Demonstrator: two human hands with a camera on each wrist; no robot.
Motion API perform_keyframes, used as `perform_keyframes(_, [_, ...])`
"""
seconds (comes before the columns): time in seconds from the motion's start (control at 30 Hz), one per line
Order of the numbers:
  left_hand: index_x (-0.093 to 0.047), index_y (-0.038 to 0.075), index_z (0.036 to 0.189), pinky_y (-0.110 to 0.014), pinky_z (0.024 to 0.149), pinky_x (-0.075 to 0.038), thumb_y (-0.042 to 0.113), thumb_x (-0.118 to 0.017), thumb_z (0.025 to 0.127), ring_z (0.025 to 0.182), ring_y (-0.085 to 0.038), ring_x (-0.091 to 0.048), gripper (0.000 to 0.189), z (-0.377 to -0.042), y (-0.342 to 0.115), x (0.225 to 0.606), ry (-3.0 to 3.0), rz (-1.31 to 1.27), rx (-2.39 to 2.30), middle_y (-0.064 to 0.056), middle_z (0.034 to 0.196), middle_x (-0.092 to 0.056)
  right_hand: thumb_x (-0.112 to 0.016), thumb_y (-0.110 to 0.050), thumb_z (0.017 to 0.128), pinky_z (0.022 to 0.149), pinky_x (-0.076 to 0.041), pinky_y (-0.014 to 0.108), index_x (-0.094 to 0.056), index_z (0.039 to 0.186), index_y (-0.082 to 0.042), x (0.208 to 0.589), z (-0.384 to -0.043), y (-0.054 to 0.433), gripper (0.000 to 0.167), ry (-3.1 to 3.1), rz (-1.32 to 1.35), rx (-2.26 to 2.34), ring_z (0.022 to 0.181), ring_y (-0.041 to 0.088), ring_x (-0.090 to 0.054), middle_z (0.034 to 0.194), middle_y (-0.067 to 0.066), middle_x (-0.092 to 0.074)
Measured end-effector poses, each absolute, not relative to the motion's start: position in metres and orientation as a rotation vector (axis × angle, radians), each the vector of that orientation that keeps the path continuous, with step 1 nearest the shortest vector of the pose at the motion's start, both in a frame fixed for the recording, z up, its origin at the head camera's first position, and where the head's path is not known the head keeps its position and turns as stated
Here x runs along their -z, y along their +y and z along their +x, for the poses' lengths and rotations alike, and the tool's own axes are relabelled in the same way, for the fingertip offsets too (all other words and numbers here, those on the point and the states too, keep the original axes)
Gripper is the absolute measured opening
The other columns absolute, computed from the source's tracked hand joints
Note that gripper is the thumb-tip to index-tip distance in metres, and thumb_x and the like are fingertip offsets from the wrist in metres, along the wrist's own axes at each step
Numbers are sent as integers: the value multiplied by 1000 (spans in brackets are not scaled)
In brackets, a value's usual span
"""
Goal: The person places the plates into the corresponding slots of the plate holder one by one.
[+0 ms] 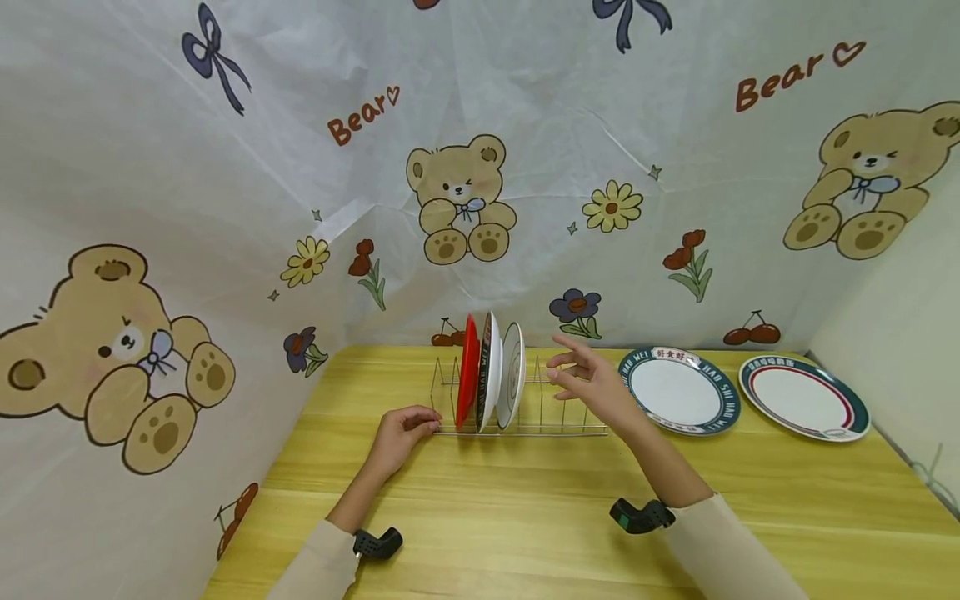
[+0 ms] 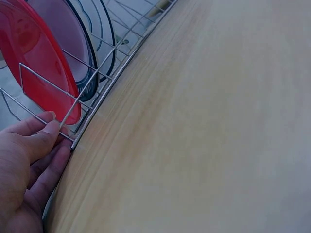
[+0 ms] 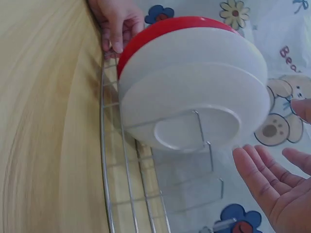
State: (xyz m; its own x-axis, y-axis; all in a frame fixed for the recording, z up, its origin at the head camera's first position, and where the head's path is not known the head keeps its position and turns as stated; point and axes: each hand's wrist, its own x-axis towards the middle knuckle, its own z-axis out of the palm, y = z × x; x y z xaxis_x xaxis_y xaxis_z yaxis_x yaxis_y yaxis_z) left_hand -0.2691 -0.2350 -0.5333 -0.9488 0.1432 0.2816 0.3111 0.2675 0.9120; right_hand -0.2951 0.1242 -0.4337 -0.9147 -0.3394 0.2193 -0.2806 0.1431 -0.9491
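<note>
A metal wire dish rack (image 1: pixel 558 431) stands on the table, with three plates upright in its left half. From the left they are a red plate (image 1: pixel 467 375), a dark-rimmed plate with lettering (image 1: pixel 490 379) and a white plate with thin line patterns (image 1: pixel 513 375). My left hand (image 1: pixel 397 435) pinches the wire at the rack's front left corner, beside the red plate; thumb and fingertips on the wire show in the left wrist view. Over the rack's right half, my right hand (image 1: pixel 592 387) hovers with fingers spread, apart from the white plate's back (image 3: pixel 194 92), holding nothing.
Right of the rack, a green-rimmed plate with lettering (image 1: pixel 678 392) lies flat on the wooden table (image 1: pixel 510 517). Farther right lies another plate with a green and red rim (image 1: pixel 804 398). A bear-printed cloth (image 1: pixel 525 100) hangs behind and to the left.
</note>
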Motion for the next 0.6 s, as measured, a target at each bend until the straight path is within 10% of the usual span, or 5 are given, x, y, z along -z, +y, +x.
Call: perform_keyframes(0.6, [-76,-3,100,-26,77,-60,-3,-73,90,91,-35,-72,11,-283,-243,557,-2369,-434,1735,-19,99,-75,-64,-28,103,77,-62,32,-38,157,-12,433,-278,219,62,2666,-443,1895,101,-1,-65,125,18,-62])
